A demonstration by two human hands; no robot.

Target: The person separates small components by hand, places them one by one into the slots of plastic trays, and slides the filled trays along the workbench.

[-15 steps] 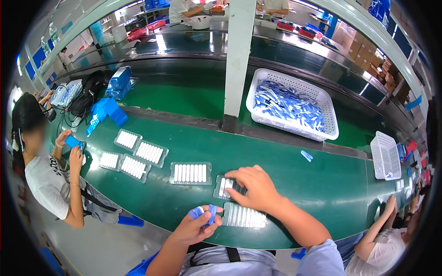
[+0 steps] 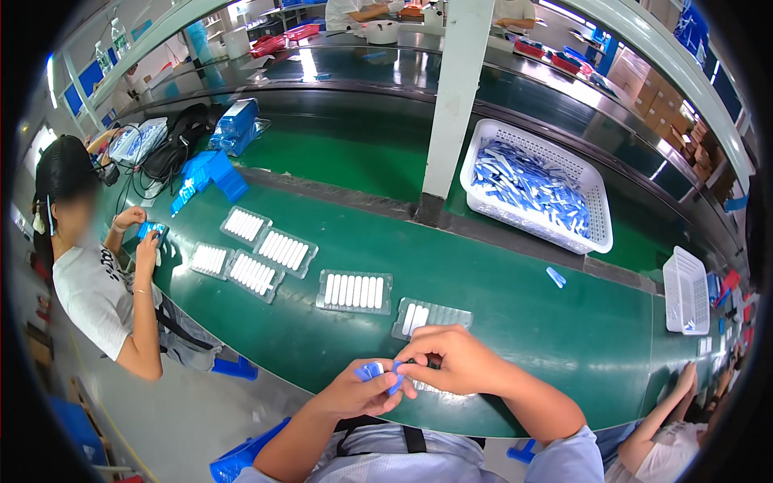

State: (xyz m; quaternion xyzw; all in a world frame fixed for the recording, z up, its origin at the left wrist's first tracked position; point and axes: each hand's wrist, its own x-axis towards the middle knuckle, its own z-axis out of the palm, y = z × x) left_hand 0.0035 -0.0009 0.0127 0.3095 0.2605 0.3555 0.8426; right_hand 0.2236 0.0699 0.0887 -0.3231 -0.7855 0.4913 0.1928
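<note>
Several small blue-and-white plastic strips [image 2: 369, 371] are held in my left hand [image 2: 350, 394], its fingers curled around them. My right hand [image 2: 457, 358] meets it, thumb and fingertips pinching at one of the blue strips. Just beyond my hands lies a clear plastic tray [image 2: 451, 315] with a few white sticks in its left slots. Another clear tray [image 2: 444, 391] is mostly hidden under my right hand and forearm. To the left, a clear tray [image 2: 388, 295] carries a row of white sticks.
More trays of white sticks [image 2: 287, 251] lie left, near a co-worker [image 2: 105, 290] handling a blue piece. A white basket [image 2: 523, 229] of blue-and-white strips stands behind, right of a post [image 2: 456, 105]. Loose blue strips [image 2: 555, 277] lie right, before a smaller white basket [image 2: 686, 294].
My right hand has drawn back from the partly filled tray to the strips in my left hand. That tray shows white sticks at its left end. The view has shifted slightly.
</note>
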